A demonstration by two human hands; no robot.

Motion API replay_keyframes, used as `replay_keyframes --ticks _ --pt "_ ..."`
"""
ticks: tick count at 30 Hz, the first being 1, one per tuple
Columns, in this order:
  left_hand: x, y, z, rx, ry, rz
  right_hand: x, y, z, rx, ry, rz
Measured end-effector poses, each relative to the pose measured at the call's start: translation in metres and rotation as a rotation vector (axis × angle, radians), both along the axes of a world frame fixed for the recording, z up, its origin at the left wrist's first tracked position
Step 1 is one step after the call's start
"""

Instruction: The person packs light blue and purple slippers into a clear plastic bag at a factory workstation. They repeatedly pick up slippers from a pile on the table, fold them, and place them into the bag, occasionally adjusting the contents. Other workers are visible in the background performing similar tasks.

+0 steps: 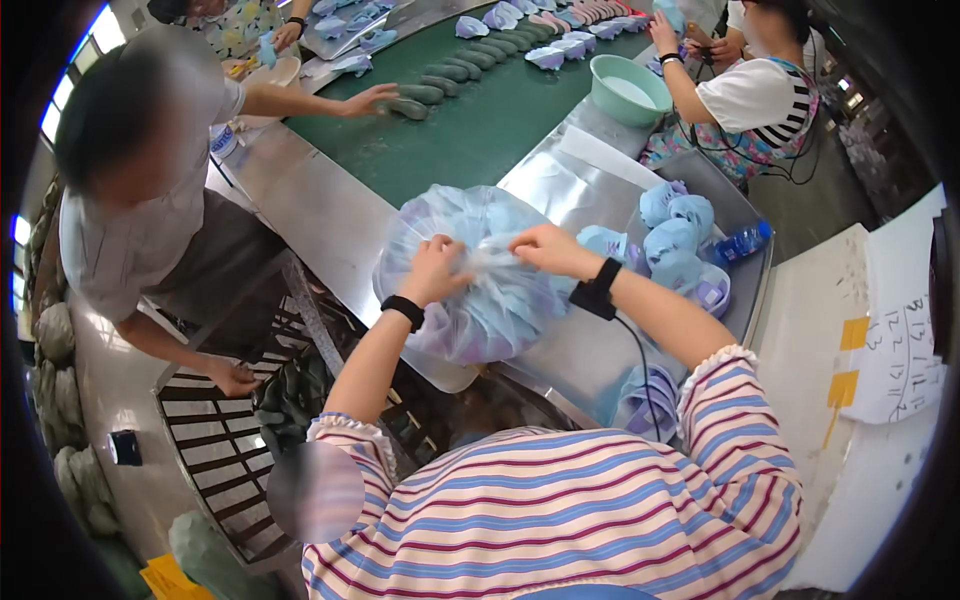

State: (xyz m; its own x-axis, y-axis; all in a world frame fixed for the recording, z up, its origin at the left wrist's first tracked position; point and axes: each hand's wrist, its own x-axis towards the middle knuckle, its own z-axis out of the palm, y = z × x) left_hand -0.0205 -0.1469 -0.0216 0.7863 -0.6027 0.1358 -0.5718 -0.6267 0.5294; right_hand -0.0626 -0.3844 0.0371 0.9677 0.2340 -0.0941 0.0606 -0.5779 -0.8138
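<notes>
You're apparently gathering the neck of the clear plastic bag [490,288] of pale-blue and lilac pieces [470,335] at twelve o'clock on the worktop [575,365], left hand [436,270] half-curled against it, right hand [550,250] pinching the plastic; the next move probably calls for twisting it closed.
</notes>
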Motion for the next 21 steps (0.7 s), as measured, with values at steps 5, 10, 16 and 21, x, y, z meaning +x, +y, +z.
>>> replay_keyframes --ticks 5,10,16,21 --pt "0.002 0.002 -0.014 -0.335 0.15 0.047 0.018 0.038 0.015 -0.036 -0.502 -0.163" --pt "-0.018 -0.008 0.01 -0.313 -0.022 0.122 0.028 0.03 0.035 -0.113 0.513 0.212" --pt "-0.002 -0.024 -0.017 -0.417 0.189 0.246 0.018 0.044 0.002 -0.239 -0.704 0.067" --pt "-0.012 -0.026 -0.005 -1.091 0.935 0.393 0.017 0.038 0.0 -0.182 -0.35 -0.004"
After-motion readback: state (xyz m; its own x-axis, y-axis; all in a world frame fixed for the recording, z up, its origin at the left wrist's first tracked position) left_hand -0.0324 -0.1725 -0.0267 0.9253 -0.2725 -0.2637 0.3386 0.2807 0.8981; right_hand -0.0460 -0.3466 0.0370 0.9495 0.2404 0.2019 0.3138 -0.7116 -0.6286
